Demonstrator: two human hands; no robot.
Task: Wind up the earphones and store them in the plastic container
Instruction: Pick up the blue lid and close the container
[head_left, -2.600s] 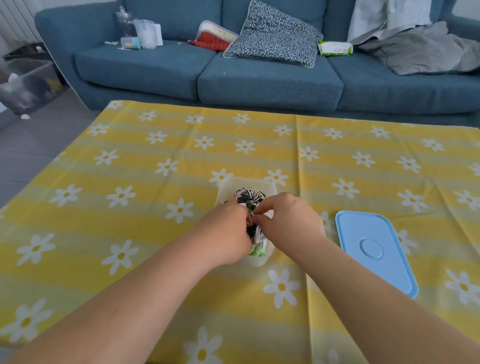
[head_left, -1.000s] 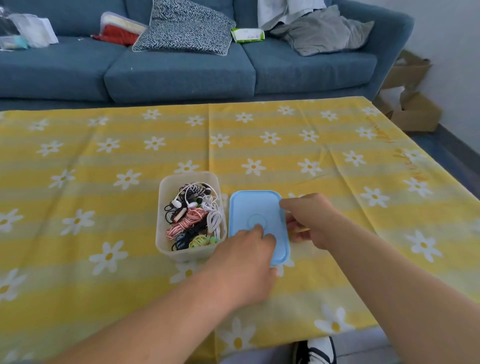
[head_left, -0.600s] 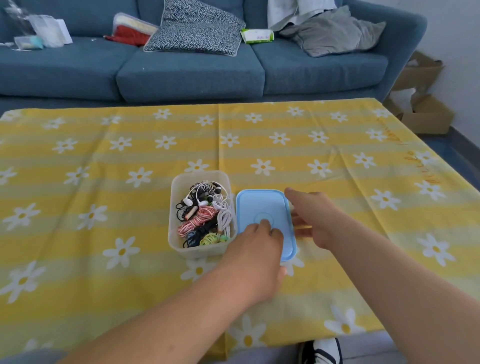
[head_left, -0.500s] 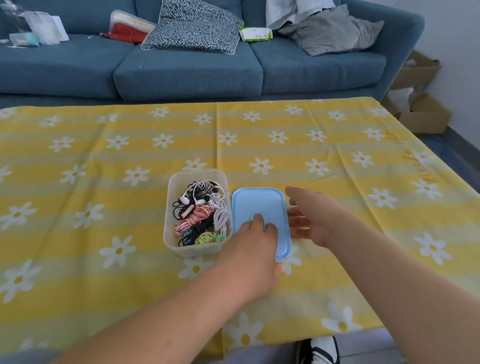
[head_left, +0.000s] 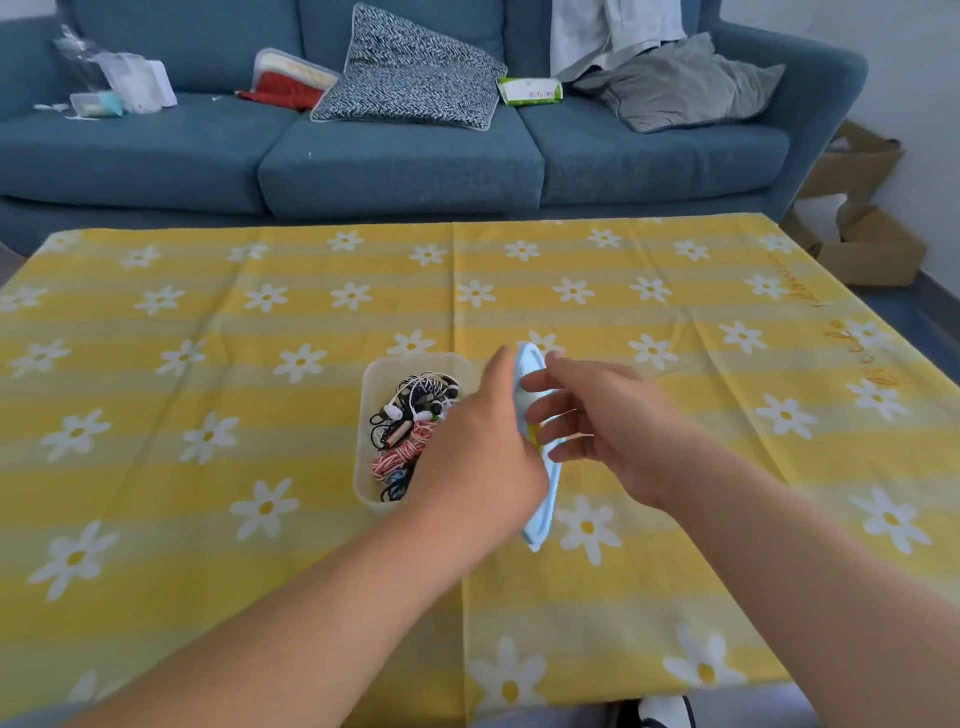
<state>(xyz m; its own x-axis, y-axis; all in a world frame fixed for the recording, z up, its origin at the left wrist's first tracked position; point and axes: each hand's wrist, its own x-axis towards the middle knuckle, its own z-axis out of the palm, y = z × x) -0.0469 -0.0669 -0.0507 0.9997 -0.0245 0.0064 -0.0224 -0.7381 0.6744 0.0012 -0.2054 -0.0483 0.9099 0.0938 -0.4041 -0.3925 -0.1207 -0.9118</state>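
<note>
The right hand's (head_left: 613, 431) fingers (head_left: 558, 418) are spread and nearly straight, their tips against one face of the blue lid (head_left: 543, 512). The lid stands on edge between both hands. The left hand's (head_left: 483, 457) thumb lies up the lid's other face; its fingers are hidden, so I cannot tell their curl. Just left of that hand sits the container (head_left: 387, 366), open. Inside, the earphones (head_left: 410, 431) lie coiled in separate bundles, black, white and red-striped. Winding looks finished; closing the container remains.
</note>
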